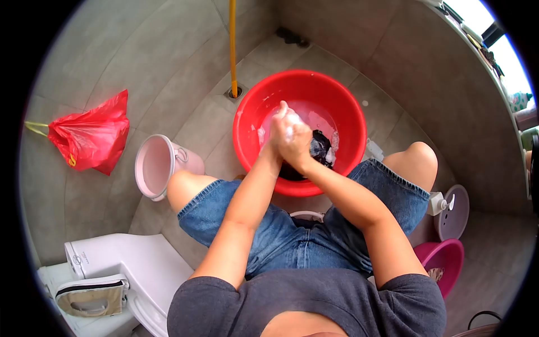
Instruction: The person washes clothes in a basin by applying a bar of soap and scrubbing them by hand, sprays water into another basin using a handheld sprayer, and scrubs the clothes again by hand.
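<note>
Over the red basin [355, 121], my left hand [277, 130] and my right hand [297, 145] are pressed together. White suds cover the fingers and fill the space between them. Both hands look closed, and whatever is between them is hidden by foam and fingers. Just right of my right hand, dark wet cloth [320, 147] lies in the basin, partly behind my wrists. Pinkish soapy water [321, 119] with patches of foam shows around it.
A pink bucket [147, 167] stands left of my knee, beneath a red plastic bag [92, 135] hanging on the wall. A yellow hose [233, 50] runs into the floor drain. The toilet [135, 255] is lower left; a pump bottle [437, 203] and magenta basin [456, 264] are right.
</note>
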A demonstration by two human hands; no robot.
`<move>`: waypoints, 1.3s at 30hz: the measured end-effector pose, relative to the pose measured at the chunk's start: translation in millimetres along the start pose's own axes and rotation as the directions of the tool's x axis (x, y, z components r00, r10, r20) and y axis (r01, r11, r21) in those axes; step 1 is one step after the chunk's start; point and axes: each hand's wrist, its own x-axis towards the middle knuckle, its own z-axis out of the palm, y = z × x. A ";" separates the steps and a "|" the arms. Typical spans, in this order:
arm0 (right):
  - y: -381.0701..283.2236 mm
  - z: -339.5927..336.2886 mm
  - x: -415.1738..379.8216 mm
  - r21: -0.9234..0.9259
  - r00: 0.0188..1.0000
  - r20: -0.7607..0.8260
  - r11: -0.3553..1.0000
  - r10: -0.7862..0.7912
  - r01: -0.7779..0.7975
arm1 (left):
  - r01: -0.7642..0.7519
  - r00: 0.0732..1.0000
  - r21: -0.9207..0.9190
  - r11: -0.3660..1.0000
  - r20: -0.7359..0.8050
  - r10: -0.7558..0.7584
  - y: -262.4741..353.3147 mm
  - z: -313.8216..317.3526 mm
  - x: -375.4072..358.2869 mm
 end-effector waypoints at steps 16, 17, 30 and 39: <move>55.8 -1.7 22.9 -0.144 0.900 -0.047 0.888 0.434 -0.436 | 0.025 0.713 0.360 0.933 -0.660 0.236 -27.2 29.5 4.1; 63.5 -9.1 25.7 -0.141 0.895 -0.052 0.884 0.443 -0.446 | 0.061 0.741 0.458 0.887 -0.616 0.267 -30.7 48.9 5.5; 108.3 -21.8 32.1 -0.071 0.905 0.054 0.906 0.421 -0.417 | -0.025 0.879 0.184 0.983 -0.464 0.110 2.2 88.6 5.6; 104.6 -50.1 88.0 0.068 0.916 0.312 0.955 0.254 -0.288 | 0.598 0.765 0.801 -0.045 -0.552 0.333 67.4 76.2 -23.2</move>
